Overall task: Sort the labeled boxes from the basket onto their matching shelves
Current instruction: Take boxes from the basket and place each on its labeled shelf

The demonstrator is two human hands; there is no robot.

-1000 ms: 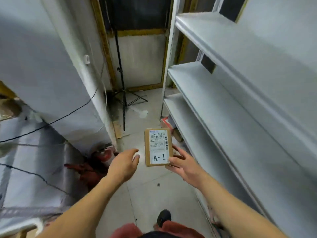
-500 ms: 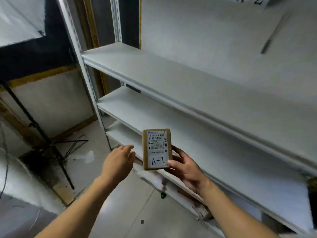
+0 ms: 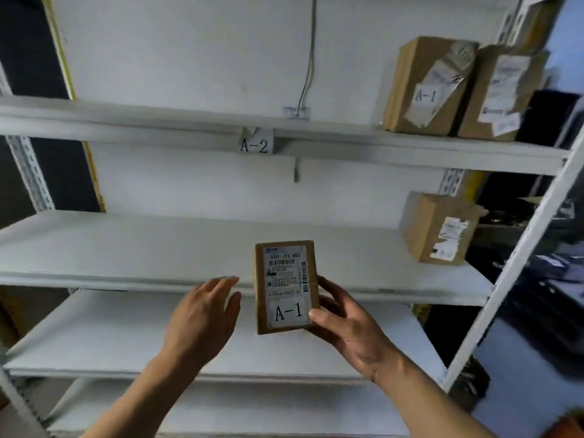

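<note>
here right hand [image 3: 350, 330] grips a-1 box [image 3: 286, 286]; left hand [image 3: 202, 320] loose, holding nothing.

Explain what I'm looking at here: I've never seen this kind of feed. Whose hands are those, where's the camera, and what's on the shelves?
This is one camera worn on a person's head, looking forward and down; no robot. The right hand holds a small box labeled A-1 upright. The left hand is open beside it, holding nothing. Ahead stands a white shelf rack; a tag reading A-2 hangs on one shelf edge. Two cardboard boxes sit on the shelf above that tag, one marked A-1; another box sits below.
</note>
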